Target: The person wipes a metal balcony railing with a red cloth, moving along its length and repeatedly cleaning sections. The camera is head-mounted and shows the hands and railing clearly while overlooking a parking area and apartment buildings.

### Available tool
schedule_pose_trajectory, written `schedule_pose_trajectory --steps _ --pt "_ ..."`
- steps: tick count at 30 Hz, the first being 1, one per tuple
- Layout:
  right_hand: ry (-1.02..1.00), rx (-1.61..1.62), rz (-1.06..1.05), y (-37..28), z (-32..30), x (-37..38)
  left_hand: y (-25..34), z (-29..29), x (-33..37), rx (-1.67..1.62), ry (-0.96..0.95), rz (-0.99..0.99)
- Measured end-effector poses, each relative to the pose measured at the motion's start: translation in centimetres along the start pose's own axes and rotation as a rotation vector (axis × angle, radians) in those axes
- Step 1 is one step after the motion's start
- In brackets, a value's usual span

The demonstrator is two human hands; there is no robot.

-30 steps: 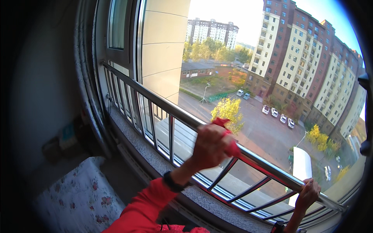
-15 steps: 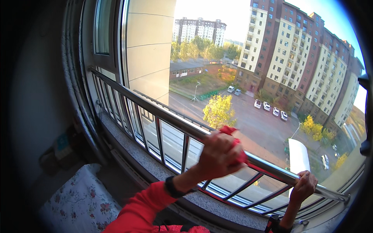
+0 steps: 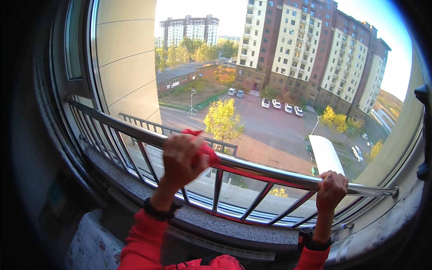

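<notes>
The left hand (image 3: 180, 160) clasps a red cloth (image 3: 208, 154) against the metal handrail (image 3: 265, 171), cloth bulging rightward past its curled fingers; the right hand (image 3: 332, 191) grasps the rail directly.

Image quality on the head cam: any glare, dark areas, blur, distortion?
Head view: sky blown out at upper left, bright glare along the rail; head view: lower left dark, floral fabric dim; head view: rail bows, fisheye; head view: left hand looks slightly soft, possibly motion blur.

Glossy metal rail (image 3: 270, 171), matt cloth (image 3: 208, 155), stone-like sill (image 3: 238, 232).
</notes>
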State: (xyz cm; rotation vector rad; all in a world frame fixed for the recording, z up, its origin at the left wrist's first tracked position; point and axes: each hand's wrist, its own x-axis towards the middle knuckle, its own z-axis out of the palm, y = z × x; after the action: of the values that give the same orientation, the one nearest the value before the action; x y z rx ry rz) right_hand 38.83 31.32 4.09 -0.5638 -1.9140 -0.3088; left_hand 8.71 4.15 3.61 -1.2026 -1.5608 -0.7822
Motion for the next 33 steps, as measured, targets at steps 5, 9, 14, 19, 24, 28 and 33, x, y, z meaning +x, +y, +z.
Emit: schedule_pose_trajectory --steps 5,9,14,19,24,28,33 --pt "0.034 -0.015 0.028 -0.1 0.2 0.0 -2.6 -1.5 0.1 0.000 0.001 -0.165" --pt "0.049 -0.018 0.042 -0.1 0.3 0.0 0.4 -0.3 0.9 0.031 -0.005 -0.147" --pt "0.050 -0.023 0.032 -0.3 0.1 0.0 7.9 2.5 2.7 -0.106 -0.075 -0.007" --pt "0.032 -0.011 0.005 -0.2 -0.2 0.2 10.3 3.4 3.2 -0.185 -0.067 0.058" --pt "0.003 -0.032 -0.004 -0.2 -0.3 0.1 4.7 1.8 1.6 -0.093 -0.058 0.023" --pt "0.001 -0.039 0.013 -0.3 -0.2 0.1 -1.0 -1.0 0.3 0.006 -0.029 -0.098" --pt "0.037 -0.056 0.016 -0.3 0.1 0.0 -2.4 -1.2 -0.2 0.027 0.044 -0.189"
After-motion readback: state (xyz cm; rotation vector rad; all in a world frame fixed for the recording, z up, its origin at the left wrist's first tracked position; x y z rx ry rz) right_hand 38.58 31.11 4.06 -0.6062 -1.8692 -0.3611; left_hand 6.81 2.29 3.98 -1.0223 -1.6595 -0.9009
